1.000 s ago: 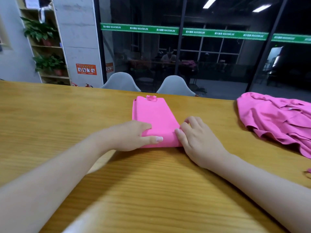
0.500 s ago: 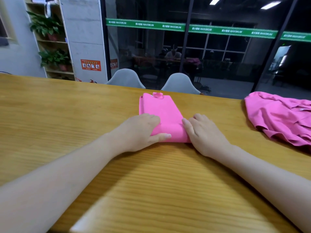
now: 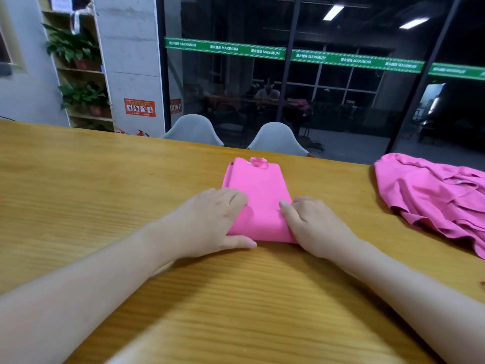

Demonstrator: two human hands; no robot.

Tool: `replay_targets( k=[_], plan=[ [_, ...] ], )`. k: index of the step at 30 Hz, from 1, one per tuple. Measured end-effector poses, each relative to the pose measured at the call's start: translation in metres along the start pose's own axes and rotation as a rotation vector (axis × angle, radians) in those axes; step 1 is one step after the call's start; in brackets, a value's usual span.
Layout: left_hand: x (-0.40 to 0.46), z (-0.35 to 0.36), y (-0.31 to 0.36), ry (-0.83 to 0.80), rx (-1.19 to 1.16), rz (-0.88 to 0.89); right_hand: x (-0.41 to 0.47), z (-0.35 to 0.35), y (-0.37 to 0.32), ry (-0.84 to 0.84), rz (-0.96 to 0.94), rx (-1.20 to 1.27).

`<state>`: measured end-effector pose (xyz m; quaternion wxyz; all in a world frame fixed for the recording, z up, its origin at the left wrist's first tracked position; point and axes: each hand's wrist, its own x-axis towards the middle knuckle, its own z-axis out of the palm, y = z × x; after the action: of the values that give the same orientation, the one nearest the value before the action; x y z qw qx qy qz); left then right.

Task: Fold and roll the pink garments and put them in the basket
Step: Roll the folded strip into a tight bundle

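Change: my left hand (image 3: 210,222) and right hand (image 3: 312,227) have rolled the near end further up.
Grip: both curl around the roll.
Shirt (image 3: 258,190): centre of desk (image 3: 91,195), 12 o'clock.
Pile (image 3: 433,190): 2 o'clock, waiting.

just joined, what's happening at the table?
A person is rolling a folded pink garment on a wooden table. The left hand and right hand grip the roll at its near end, one on each side; the rest of the strip lies flat, reaching toward the far edge. A second pink garment lies crumpled and unfolded at the right. No basket is in view.
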<state>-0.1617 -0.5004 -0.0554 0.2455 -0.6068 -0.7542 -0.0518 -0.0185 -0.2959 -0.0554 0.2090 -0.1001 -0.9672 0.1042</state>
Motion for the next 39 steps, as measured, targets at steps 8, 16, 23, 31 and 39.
replay_targets(
  k=[8, 16, 23, 31, 39],
  plan=[
    [0.016, -0.005, -0.01, -0.351, -0.488, -0.243, -0.017, 0.007, 0.0, 0.111, -0.04, -0.293],
    [0.015, -0.018, 0.005, -0.335, -0.247, -0.244, 0.014, 0.014, 0.005, 0.128, 0.068, -0.163],
    [0.019, -0.017, -0.001, -0.366, -0.175, -0.224, 0.012, 0.014, 0.004, 0.102, 0.162, -0.286],
    [0.017, -0.022, -0.001, -0.407, -0.3, -0.297, 0.002, 0.016, 0.003, 0.15, 0.011, -0.259],
    [0.016, -0.015, 0.004, -0.249, -0.154, -0.253, 0.022, 0.014, 0.004, 0.016, 0.159, -0.099]
  ],
)
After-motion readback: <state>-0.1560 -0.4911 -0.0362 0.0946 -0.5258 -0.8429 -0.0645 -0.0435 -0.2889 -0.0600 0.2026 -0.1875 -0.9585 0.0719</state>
